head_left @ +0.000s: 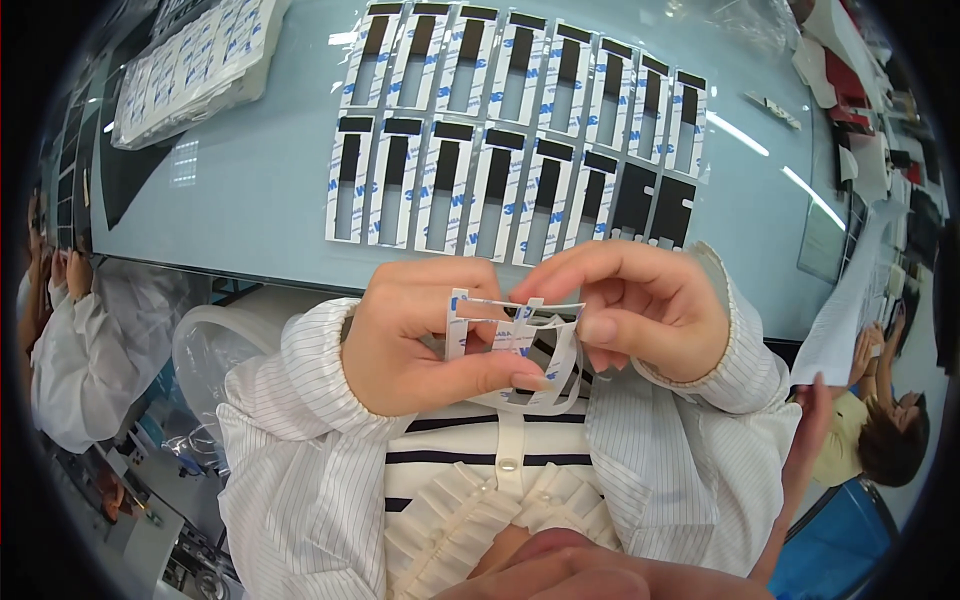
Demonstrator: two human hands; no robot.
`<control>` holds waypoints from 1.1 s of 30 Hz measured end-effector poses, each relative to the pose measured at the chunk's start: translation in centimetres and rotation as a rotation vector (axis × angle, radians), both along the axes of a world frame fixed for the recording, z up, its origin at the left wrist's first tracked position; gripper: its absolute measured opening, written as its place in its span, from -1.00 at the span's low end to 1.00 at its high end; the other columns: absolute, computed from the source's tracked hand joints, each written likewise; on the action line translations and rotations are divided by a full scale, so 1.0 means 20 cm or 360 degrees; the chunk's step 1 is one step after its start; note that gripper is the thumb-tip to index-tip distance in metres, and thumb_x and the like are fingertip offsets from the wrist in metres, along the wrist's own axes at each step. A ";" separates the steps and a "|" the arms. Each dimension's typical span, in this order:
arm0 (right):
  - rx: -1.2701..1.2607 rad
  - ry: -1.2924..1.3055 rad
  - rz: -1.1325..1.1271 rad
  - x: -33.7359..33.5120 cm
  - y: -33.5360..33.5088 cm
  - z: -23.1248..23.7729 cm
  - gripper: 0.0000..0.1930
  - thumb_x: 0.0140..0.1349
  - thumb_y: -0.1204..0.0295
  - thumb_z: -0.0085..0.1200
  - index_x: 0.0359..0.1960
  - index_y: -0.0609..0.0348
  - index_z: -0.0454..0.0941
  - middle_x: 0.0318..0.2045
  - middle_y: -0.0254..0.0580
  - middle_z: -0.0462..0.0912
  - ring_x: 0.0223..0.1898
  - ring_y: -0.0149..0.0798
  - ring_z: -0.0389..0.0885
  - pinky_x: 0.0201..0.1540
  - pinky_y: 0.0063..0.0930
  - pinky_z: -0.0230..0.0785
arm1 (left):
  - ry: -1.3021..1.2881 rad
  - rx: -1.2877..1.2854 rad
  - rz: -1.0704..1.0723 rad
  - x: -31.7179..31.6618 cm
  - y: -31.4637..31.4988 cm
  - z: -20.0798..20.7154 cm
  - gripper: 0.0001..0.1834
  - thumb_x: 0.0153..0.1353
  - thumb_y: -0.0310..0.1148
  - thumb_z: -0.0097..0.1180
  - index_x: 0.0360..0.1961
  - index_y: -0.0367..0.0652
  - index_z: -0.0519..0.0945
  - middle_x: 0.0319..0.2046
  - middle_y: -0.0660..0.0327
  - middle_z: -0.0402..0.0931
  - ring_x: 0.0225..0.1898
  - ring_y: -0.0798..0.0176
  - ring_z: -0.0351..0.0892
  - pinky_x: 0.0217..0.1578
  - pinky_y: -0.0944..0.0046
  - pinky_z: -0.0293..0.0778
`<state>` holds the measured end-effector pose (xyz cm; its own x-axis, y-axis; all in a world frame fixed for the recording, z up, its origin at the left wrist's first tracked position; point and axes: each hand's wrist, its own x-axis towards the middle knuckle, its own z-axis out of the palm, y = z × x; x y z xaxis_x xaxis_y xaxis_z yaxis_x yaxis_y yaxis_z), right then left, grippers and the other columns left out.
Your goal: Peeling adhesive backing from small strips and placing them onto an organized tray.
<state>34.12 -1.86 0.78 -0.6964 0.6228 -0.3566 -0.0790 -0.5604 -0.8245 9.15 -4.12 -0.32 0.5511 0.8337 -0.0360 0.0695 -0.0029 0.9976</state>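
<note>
Our left hand (420, 345) pinches a thin, white, blue-printed rectangular frame (512, 338) at the glossy pale-blue counter (255, 215)'s near edge, our right hand (660, 315) curls half-closed by its right end, grip unclear to us, and beyond lie two rows of flat black-and-white strips (397, 165) and a white, blue-printed stack (195, 75) near the far-left corner.

We see blue print scattered across the white of the frame (505, 342), the stack (195, 75) and the strips (499, 180), which bear black panels against a pale blue-grey tabletop (250, 200), while two cards (633, 205) are mostly black. Our white sleeves (318, 365) have thin dark pinstripes, our cream shirt (440, 442) bold black bands.
</note>
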 end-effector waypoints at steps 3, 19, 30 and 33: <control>-0.0251 0.0068 -0.0159 -0.03 0.00 0.01 -0.73 0.38 0.54 0.02 0.07 0.39 0.52 -0.02 0.03 0.63 -0.50 -0.57 0.52 -0.49 -0.75 0.35 | -0.0039 0.0018 0.0012 -0.02 0.00 -0.03 -0.73 0.00 -0.39 0.53 -0.55 -0.19 0.60 -0.62 0.29 0.45 -0.60 0.34 0.42 -0.58 0.31 0.24; 0.0045 -0.0038 -0.0192 -0.02 -0.07 -0.04 -0.88 0.37 0.51 0.10 -0.16 0.30 0.61 -0.22 -0.22 0.54 -0.48 -0.57 0.37 -0.44 -0.69 0.17 | -0.0064 -0.0202 -0.0077 -0.02 -0.01 -0.02 -0.78 0.01 -0.38 0.52 -0.46 -0.22 0.67 -0.55 0.28 0.49 -0.52 0.35 0.41 -0.50 0.33 0.28; 0.0271 -0.0334 -0.0160 0.00 -0.13 -0.05 -0.80 0.35 0.56 0.08 -0.05 0.38 0.60 -0.19 -0.21 0.61 -0.18 -0.41 0.57 -0.09 -0.55 0.39 | -0.0120 0.0116 -0.0016 0.01 0.00 -0.03 -0.80 -0.03 -0.46 0.51 -0.34 -0.22 0.76 -0.30 0.17 0.71 -0.34 0.33 0.62 -0.34 0.36 0.44; 0.0437 -0.0408 -0.0263 0.05 -0.11 0.00 -0.79 0.34 0.56 0.10 -0.05 0.39 0.61 -0.20 -0.19 0.61 -0.21 -0.43 0.57 -0.12 -0.59 0.37 | -0.0101 0.0088 0.0164 0.01 -0.01 -0.03 -0.81 -0.01 -0.48 0.49 -0.33 -0.20 0.78 -0.34 0.17 0.71 -0.40 0.30 0.62 -0.36 0.35 0.48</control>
<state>35.10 -4.08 0.79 -0.4894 0.8150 -0.3104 0.0778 -0.3137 -0.9463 9.42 -4.27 -0.96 0.4619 0.8859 0.0438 0.0087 -0.0539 0.9985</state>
